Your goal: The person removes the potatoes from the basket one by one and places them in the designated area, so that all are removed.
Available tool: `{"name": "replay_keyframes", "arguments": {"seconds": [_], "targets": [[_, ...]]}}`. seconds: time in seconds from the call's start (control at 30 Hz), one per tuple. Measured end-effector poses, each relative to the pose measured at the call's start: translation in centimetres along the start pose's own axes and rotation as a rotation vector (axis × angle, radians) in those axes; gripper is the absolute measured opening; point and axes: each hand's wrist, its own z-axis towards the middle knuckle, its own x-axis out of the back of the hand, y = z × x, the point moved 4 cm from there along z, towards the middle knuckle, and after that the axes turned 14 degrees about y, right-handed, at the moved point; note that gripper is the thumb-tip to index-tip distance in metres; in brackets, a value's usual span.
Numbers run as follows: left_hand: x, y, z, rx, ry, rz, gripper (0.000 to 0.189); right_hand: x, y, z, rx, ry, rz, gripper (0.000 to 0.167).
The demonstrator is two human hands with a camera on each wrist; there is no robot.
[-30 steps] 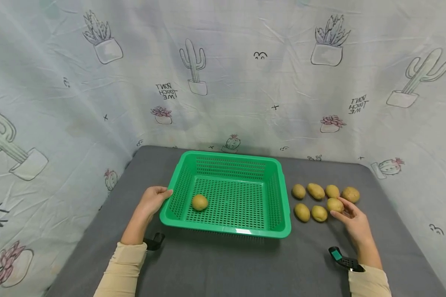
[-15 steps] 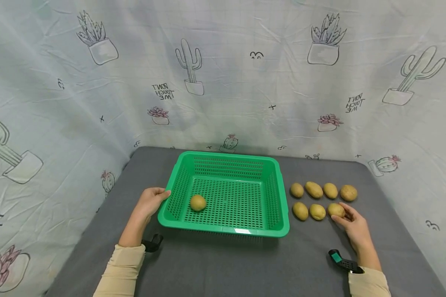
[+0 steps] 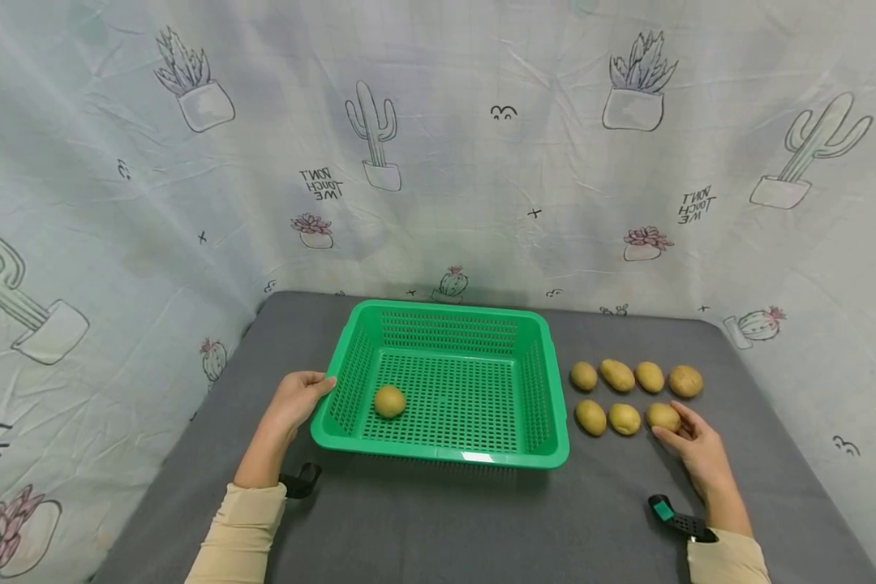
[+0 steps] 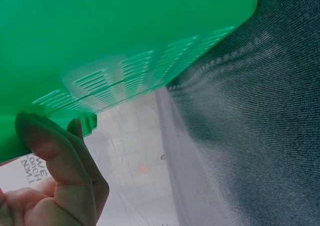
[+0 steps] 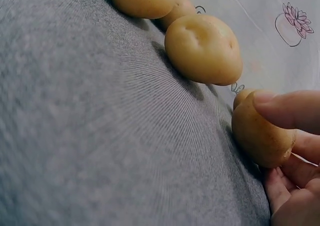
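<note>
My left hand (image 3: 295,403) grips the left rim of a green perforated plastic basket (image 3: 438,457), thumb on top and fingers curled under the edge, as the left wrist view shows. Inside the basket lies a single potato (image 3: 390,401), toward the left. On the right, my right hand (image 3: 703,453) pinches a potato (image 3: 660,416) between thumb and fingers. That potato sits at the right end of the front row, close over the cloth in the right wrist view. Beside it in this row are a rounder potato (image 3: 624,419) and an oval one (image 3: 590,417).
A back row of several potatoes, including an elongated potato (image 3: 617,375) and a large one (image 3: 684,380), lies behind. Grey cloth (image 3: 453,527) covers the table. A cactus-print curtain (image 3: 445,162) hangs around the back and sides.
The potato in my right hand has come down and slightly nearer, from beside the back row into line with the front row. My left hand keeps its hold on the basket.
</note>
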Motion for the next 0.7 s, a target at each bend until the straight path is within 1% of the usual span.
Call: {"name": "replay_keyframes", "arguments": {"seconds": [0.03, 0.1, 0.2, 0.33, 0.4, 0.5, 0.57, 0.63, 0.7], "targets": [[0.0, 0.0, 0.0, 0.003, -0.001, 0.001, 0.054, 0.0, 0.0, -0.1, -0.003, 0.0, 0.004, 0.075], [0.0, 0.0, 0.0, 0.003, -0.002, 0.003, 0.055, 0.1, 0.2, -0.1, -0.01, 0.009, 0.05, 0.075], [0.0, 0.1, -0.1, 0.004, -0.001, 0.004, 0.055, 0.2, 0.3, -0.2, -0.02, 0.041, 0.224, 0.073], [-0.1, 0.1, -0.1, 0.0, -0.003, 0.004, 0.056, 0.2, 0.4, -0.3, -0.004, 0.078, 0.451, 0.07], [-0.1, 0.0, -0.1, 0.003, -0.004, -0.002, 0.056, 0.3, 0.4, -0.4, 0.014, 0.095, 0.514, 0.066], [-0.1, -0.2, 0.0, 0.005, -0.006, -0.007, 0.056, 0.4, 0.2, -0.4, 0.033, 0.119, 0.574, 0.059], [0.0, -0.2, 0.0, 0.006, -0.008, -0.008, 0.056, 0.5, 0.1, -0.5, 0.043, 0.123, 0.587, 0.058], [0.0, -0.2, 0.1, 0.006, -0.008, -0.003, 0.057, 0.7, -0.2, -0.6, 0.057, 0.116, 0.55, 0.059], [0.0, 0.0, 0.0, 0.006, -0.008, 0.0, 0.057, 0.9, -0.6, -0.8, 0.085, 0.105, 0.474, 0.06]]}}
